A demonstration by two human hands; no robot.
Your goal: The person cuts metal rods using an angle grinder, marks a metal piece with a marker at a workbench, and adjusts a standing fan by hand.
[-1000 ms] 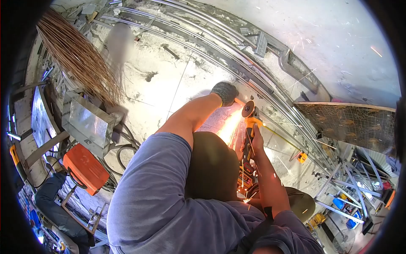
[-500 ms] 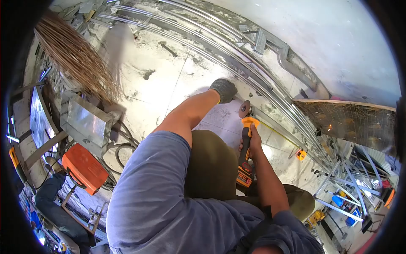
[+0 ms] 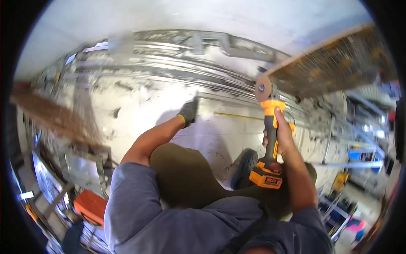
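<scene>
My right hand (image 3: 280, 134), bare, is wrapped round the body of an orange and black cordless angle grinder (image 3: 270, 127). Its round cutting disc (image 3: 262, 88) points away from me, and no sparks show. My left hand (image 3: 189, 111) wears a dark grey glove with a yellow cuff edge. It is over the pale floor beside one end of a metal bar (image 3: 228, 100); its fingers are blurred, and whether they touch the bar cannot be made out. A yellow tape measure blade (image 3: 237, 115) lies extended between the glove and the grinder.
Long metal bars (image 3: 169, 77) run along the wall. A patterned board (image 3: 334, 63) leans at the upper right, near metal frames (image 3: 363, 127). At the left are a broom (image 3: 55, 116), a sheet-metal box (image 3: 84, 169) and an orange case (image 3: 91, 206). A dark clog (image 3: 245, 168) is below.
The sparks have stopped. The view has turned, my right hand has lifted the grinder away from the bar, and my gloved left hand is now farther from it. A clog has come into view.
</scene>
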